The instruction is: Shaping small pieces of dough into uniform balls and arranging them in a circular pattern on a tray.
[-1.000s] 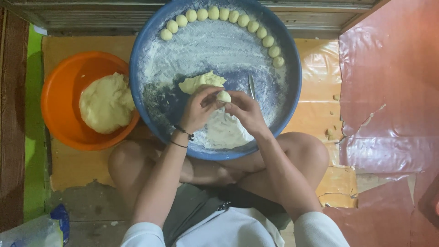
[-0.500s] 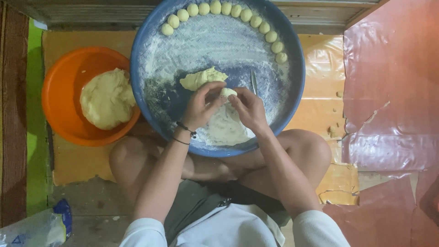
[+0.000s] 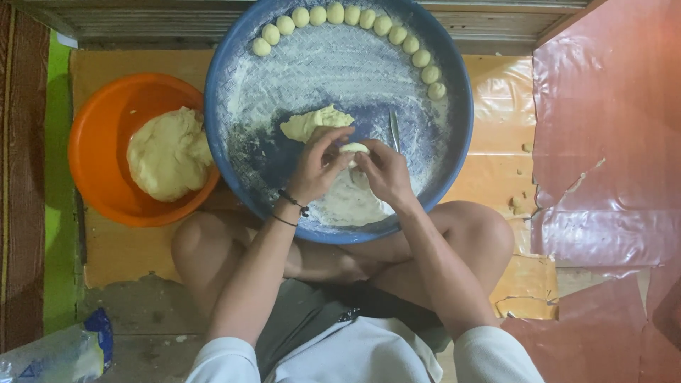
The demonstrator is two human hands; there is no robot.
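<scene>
Both hands meet over the near half of a large blue floured tray. My left hand and my right hand pinch a small pale piece of dough between their fingertips. Just beyond it lies a flattened lump of dough on the flour. A curved row of several small dough balls lines the tray's far rim. A thin metal blade lies on the tray right of the lump.
An orange bowl holding a big mass of dough stands left of the tray. My crossed legs lie under the tray's near edge. A plastic bag sits at bottom left. Red sheeting covers the floor at right.
The hands stayed together on the small dough piece, working it between the fingers. The view shifted slightly; nothing else moved.
</scene>
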